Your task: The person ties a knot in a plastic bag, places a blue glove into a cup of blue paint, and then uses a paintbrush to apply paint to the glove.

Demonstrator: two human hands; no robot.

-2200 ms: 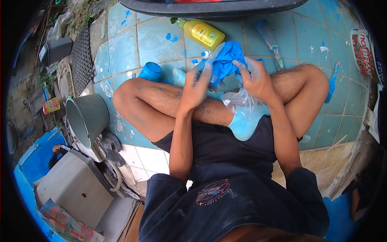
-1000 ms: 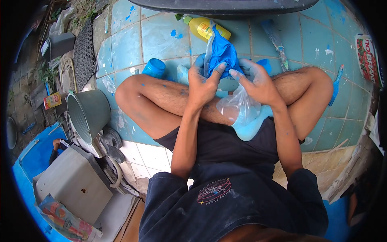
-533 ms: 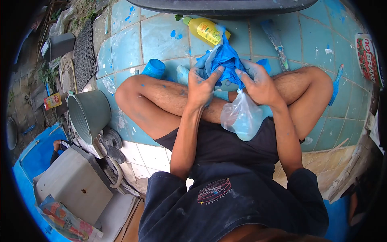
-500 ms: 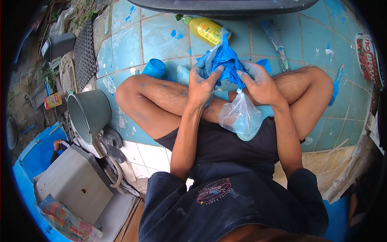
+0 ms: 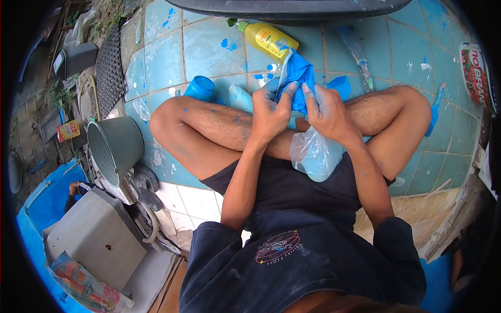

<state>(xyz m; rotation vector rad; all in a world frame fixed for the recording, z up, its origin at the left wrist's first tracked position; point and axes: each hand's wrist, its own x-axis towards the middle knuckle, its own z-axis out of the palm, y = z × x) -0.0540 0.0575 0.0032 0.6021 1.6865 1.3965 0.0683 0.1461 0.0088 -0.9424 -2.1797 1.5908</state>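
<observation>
Both hands grip a plastic bag, its upper part bright blue [image 5: 298,73] and creased. Below them its clear lower part [image 5: 317,159] hangs over the lap with something pale blue inside. My left hand [image 5: 272,110] pinches the blue part from the left, thumb on top. From the right, my right hand [image 5: 330,113] does the same, its thumb close to the other. Just beyond lies a yellow bottle [image 5: 269,40] on its side. A small blue jar [image 5: 200,88] and a pale blue packet [image 5: 240,98] are left of my left hand. Pale blue smudges mark the fingers.
A paint-stained brush [image 5: 360,60] lies on the blue tiles [image 5: 209,44] beyond the right leg. At the top is a dark rim [image 5: 292,10]. A grey bucket [image 5: 117,146] and sandals [image 5: 146,185] stand left; a printed sack [image 5: 476,78] is far right.
The hands have come closer together, and the left has moved right. The bag's crumpled blue part now stands more upright and flatter, and its clear end has shifted slightly right.
</observation>
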